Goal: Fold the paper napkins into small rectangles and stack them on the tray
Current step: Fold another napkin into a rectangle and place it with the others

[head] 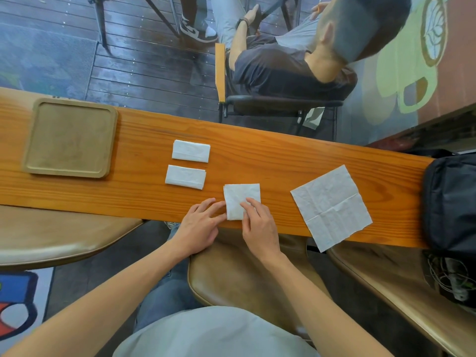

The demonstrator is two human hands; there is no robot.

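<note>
A square-folded white napkin (239,195) lies near the front edge of the long wooden table (283,161). My left hand (199,225) rests flat with its fingertips at the napkin's left edge. The fingers of my right hand (258,222) press down on its lower right part. Two napkins folded into small rectangles (190,151) (185,177) lie side by side to the left of centre. One unfolded napkin (331,206) lies flat at the right, its corner past the table edge. The wooden tray (33,140) sits at the far left with nothing on it.
A black bag (450,202) stands on the table's right end. Tan chair seats (244,274) sit under the front edge. A person sits on a chair (283,101) just beyond the table's far edge.
</note>
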